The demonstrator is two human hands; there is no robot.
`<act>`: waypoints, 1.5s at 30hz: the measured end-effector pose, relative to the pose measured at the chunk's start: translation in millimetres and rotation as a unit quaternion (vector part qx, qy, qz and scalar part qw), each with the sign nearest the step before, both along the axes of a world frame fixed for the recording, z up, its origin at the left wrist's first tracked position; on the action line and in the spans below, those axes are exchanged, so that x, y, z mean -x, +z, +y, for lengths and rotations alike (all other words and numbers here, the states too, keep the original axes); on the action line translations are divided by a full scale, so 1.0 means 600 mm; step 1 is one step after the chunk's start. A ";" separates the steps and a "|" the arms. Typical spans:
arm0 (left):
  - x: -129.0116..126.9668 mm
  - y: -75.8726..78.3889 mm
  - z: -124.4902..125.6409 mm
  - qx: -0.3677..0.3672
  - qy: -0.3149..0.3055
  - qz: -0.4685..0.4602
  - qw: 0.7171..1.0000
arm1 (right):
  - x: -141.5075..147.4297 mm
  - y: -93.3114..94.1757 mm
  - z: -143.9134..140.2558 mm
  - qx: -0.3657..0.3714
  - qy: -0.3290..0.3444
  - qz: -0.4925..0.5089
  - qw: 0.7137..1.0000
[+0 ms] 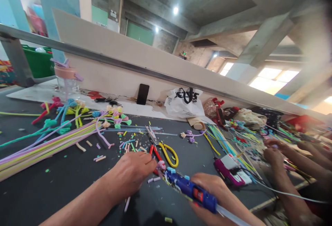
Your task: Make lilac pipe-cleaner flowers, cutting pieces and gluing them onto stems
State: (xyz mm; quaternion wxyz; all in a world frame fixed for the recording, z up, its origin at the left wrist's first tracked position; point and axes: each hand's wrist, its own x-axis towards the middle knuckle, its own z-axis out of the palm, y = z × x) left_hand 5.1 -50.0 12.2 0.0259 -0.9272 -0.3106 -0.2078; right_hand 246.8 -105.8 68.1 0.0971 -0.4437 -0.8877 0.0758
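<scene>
My right hand (pixel 218 193) grips a blue glue gun (pixel 190 189), its nozzle pointing left at a small pink piece (pixel 161 165). My left hand (pixel 132 174) rests on the dark table (pixel 64 184) with the fingertips pinched at that same piece; a pale stem pokes out under the palm. Scissors with a yellow and a red handle (pixel 163 148) lie just beyond my fingers. Small cut bits of coloured stem (pixel 129 145) are scattered around.
Long coloured pipe-cleaner stems (pixel 41 146) and finished little flowers (pixel 114 117) lie at the left. A black phone (pixel 143 94) leans on the low wall, beside a white plastic bag (pixel 184 103). Another person's hands (pixel 275 153) work at the right, near a magenta glue gun (pixel 229 172).
</scene>
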 end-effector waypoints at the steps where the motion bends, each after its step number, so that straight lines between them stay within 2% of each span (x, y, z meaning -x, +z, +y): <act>1: 0.000 0.001 0.000 0.002 -0.001 0.000 1.000 | 0.000 -0.001 0.000 0.003 -0.003 -0.003 1.000; 8: -0.002 -0.006 0.004 0.004 -0.006 -0.011 1.000 | 0.004 -0.003 0.002 0.042 -0.035 -0.018 0.998; 22: -0.001 -0.014 0.004 0.004 -0.012 -0.016 1.000 | 0.001 -0.009 0.001 0.017 -0.048 0.013 0.999; 31: -0.002 -0.012 0.004 0.007 -0.007 -0.012 1.000 | 0.000 -0.008 0.001 0.049 -0.054 0.010 0.997; 38: -0.003 -0.018 0.006 0.010 -0.007 -0.009 1.000 | -0.001 -0.009 0.001 0.032 -0.058 0.032 0.997; 41: -0.002 -0.023 0.009 0.017 0.000 -0.010 1.000 | -0.011 -0.001 0.007 0.013 -0.087 0.023 0.996; 45: 0.000 -0.028 0.015 0.014 0.001 -0.019 1.000 | -0.047 -0.004 0.052 -0.063 -0.137 0.024 0.988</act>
